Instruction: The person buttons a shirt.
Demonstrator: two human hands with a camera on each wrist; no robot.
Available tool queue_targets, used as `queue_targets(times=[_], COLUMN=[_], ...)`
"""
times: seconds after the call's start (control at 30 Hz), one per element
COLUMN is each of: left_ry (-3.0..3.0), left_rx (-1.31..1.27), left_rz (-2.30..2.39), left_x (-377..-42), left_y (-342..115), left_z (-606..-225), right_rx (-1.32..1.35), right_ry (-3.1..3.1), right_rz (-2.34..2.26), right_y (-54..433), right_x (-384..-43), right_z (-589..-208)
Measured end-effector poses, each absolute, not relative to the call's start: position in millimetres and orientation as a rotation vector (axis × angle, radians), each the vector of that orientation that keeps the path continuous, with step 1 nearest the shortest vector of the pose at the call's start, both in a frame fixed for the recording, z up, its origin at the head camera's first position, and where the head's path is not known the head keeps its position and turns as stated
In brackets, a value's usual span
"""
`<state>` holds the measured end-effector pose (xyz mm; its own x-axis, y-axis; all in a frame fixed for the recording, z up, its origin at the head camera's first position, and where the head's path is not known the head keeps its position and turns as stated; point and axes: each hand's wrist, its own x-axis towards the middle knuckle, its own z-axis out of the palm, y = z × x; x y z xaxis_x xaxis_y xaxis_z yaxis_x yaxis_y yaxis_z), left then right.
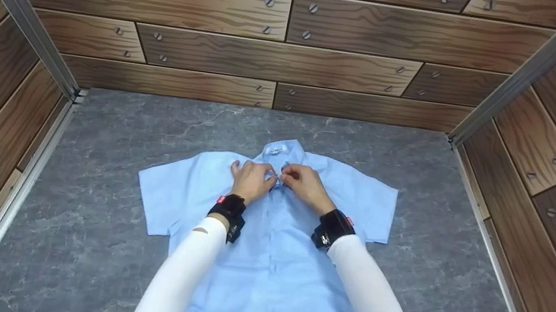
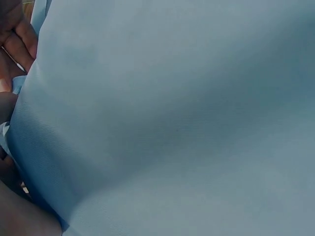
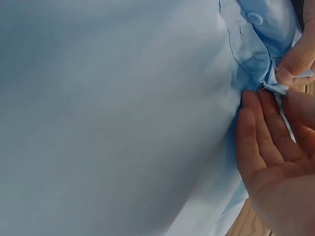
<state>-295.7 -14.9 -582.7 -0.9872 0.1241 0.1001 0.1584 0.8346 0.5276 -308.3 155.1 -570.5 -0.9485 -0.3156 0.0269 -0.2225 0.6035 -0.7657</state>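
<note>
A light blue short-sleeved shirt (image 1: 236, 283) lies front side up, its collar (image 1: 296, 150) at the far end. Just below the collar, my left hand (image 1: 251, 180) pinches one front edge of the shirt between thumb and fingers. Close beside it, my right hand (image 1: 307, 185) pinches the placket with thumb and forefinger. In the right wrist view the fingertips of both hands meet at a folded bit of placket (image 3: 275, 87), and a small button (image 3: 255, 18) shows on the cloth. The button and buttonhole between the fingers are hidden. Cloth fills most of the left wrist view.
The shirt is spread on a dark grey marbled table (image 1: 82, 195). Wood-patterned panels (image 1: 216, 53) wall in the back and both sides, with metal rails (image 1: 486, 102) at the corners. The shirt's lower part lies in folds near the front.
</note>
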Motion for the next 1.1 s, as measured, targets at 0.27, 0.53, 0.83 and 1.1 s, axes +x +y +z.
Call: queue_targets(times=[0.27, 0.53, 0.83, 1.1], left_ry=[-2.946, -2.936, -2.924, -2.919], left_rx=[-0.206, -0.209, -0.213, -0.251], left_rz=[-0.877, -0.916, -1.037, -1.148], left_x=[-296.0, -297.2, -296.2, -296.2], left_y=[-10.8, -7.7, -6.7, -5.9], left_z=[-580.0, -578.5, -577.8, -575.8], right_rx=[-0.451, -0.443, -0.439, -0.459], right_ry=[2.709, 2.756, 2.836, 2.883], right_rz=[-1.334, -1.405, -1.354, -1.312], right_y=[156.3, 154.0, 155.0, 156.1], right_x=[-305.9, -302.0, -298.2, -297.4], right_z=[-572.5, -578.0, -579.7, -581.0])
